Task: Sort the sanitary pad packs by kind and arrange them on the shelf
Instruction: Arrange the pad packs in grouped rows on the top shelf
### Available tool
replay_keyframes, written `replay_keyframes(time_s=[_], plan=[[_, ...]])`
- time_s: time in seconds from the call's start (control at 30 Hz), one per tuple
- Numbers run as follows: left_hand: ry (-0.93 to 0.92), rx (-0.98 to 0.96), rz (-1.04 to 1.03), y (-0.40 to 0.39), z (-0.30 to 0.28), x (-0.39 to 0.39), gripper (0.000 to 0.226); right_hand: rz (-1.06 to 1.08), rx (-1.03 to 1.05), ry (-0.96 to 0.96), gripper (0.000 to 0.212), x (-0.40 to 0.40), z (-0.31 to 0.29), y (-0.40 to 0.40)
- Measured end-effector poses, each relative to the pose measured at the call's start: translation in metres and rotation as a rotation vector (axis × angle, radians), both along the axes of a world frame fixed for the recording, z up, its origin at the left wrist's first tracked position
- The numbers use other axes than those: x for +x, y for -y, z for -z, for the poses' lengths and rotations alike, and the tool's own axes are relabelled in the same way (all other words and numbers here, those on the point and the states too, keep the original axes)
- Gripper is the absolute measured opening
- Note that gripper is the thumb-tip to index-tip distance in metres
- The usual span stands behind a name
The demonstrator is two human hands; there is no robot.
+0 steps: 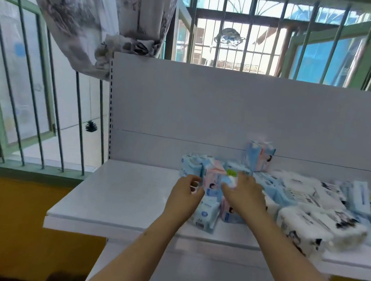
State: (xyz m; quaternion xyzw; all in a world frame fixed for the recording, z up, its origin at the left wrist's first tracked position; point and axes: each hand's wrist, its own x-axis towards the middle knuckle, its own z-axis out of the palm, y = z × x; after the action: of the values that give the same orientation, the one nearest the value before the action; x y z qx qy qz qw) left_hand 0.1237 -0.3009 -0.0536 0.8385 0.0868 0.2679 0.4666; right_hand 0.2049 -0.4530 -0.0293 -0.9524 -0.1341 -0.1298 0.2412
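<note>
Head view: both hands [215, 192] on soft, glossy pink-and-blue pack [214, 177].

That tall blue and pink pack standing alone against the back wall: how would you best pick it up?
Judging from this view, grip the blue and pink pack across its two narrow sides near the middle, reaching from the front. It stands upright against the back panel, so its rear is blocked, and its crimped top looks flimsy.
</note>
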Motion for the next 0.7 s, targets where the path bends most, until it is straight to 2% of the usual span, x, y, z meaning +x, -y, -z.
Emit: replay_keyframes(time_s=[0.07, 0.13, 0.27, 0.33, 0.4, 0.53, 0.63, 0.7], plan=[[0.014, 0.055, 0.002, -0.005, -0.006, 0.04, 0.033, 0.016, -0.188, 0.033, 0.07, 0.02, 0.022, -0.005], [0.025, 0.145, -0.002, -0.011, -0.011, 0.081, 0.04, 0.052, -0.251, 0.165, 0.073, 0.035, 0.041, -0.012], [-0.122, 0.447, -0.054, -0.024, -0.013, 0.15, 0.073, 0.078, -0.196, 0.309, 0.077, 0.06, 0.055, -0.025], [-0.245, 0.609, -0.079, -0.027, -0.006, 0.171, 0.076, 0.082, -0.168, 0.349, 0.076, 0.069, 0.057, -0.026], [-0.267, 0.69, -0.032, -0.03, 0.002, 0.183, 0.071, 0.096, -0.152, 0.394, 0.075, 0.073, 0.059, -0.025], [-0.153, 0.715, 0.018, -0.039, 0.004, 0.184, 0.066, 0.117, -0.149, 0.47, 0.075, 0.08, 0.067, -0.019], [-0.117, 0.629, 0.091, -0.046, -0.005, 0.177, 0.072, 0.127, -0.152, 0.46, 0.075, 0.078, 0.071, -0.019], [-0.066, 0.53, 0.139, -0.049, -0.01, 0.176, 0.066, 0.118, -0.11, 0.45, 0.075, 0.073, 0.068, -0.021]])
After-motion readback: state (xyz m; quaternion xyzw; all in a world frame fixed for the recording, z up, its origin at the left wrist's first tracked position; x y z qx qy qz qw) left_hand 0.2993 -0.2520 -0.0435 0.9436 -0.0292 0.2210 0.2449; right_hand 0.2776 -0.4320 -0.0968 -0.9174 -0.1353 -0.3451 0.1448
